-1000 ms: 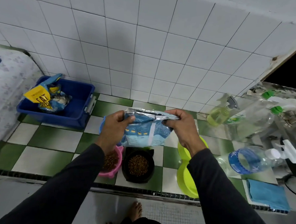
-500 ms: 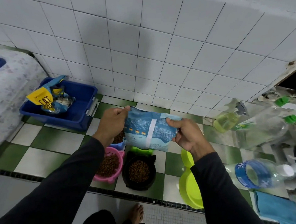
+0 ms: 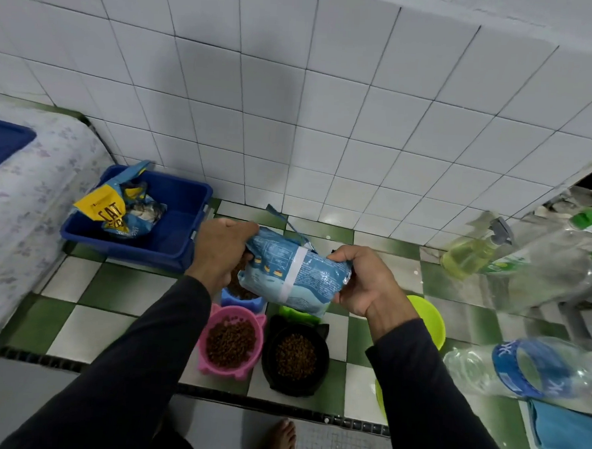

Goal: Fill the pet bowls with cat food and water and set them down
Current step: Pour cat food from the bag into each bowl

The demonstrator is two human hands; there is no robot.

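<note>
I hold a light blue cat food bag (image 3: 295, 275) tipped on its side above the bowls. My left hand (image 3: 219, 251) grips its open left end, and my right hand (image 3: 363, 282) grips the sealed right end. Kibble falls from the bag's mouth into a blue bowl (image 3: 241, 298) directly beneath. In front of it stand a pink bowl (image 3: 232, 343) and a black bowl (image 3: 296, 356), both holding brown kibble. A small green bowl (image 3: 298, 315) peeks out under the bag. A large yellow-green bowl (image 3: 428, 320) sits to the right, partly behind my right arm.
A blue bin (image 3: 158, 217) with another cat food bag (image 3: 119, 208) stands at the back left. Clear water bottles (image 3: 527, 367), a spray bottle (image 3: 471, 250) and a blue cloth (image 3: 565, 434) crowd the right side. The white tiled wall rises behind the counter.
The bag has tilted from upright onto its side, its mouth lowered to the left over the blue bowl. Both hands turned with it.
</note>
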